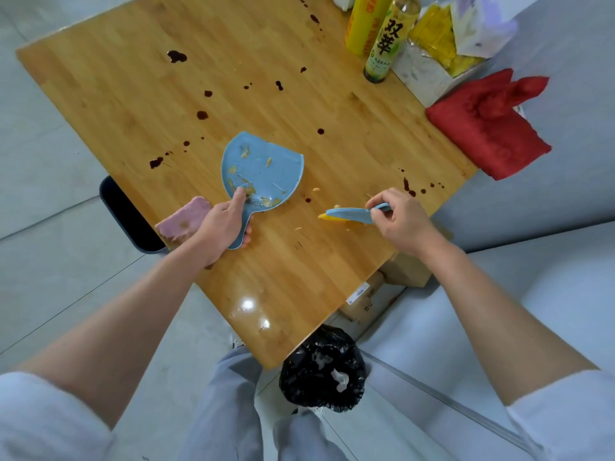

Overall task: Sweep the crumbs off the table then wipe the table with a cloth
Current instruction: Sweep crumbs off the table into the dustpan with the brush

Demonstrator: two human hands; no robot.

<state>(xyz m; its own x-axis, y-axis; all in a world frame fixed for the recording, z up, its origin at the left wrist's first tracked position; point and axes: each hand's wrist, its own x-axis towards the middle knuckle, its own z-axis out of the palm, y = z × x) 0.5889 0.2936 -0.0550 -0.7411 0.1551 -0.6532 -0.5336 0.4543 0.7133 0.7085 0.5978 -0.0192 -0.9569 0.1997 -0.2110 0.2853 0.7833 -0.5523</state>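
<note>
Left hand [223, 224] grip wraps dustpan [263, 171] handle near counter [133, 104] front edge; right hand [401, 216] pinches light stiff brush [349, 215]; loose, featherlight crumbs [316, 189] between; soft red cloth [486, 128] overhangs right edge

blue dustpan [266, 168] flat on wooden counter [133, 104], crumbs inside, handle in left hand [223, 224]. small blue brush [352, 215] with yellow bristles in right hand [399, 221] – loose crumbs [316, 189] between. dark stains [176, 56] scattered. red cloth [489, 128] crumpled at counter's right edge.
</note>
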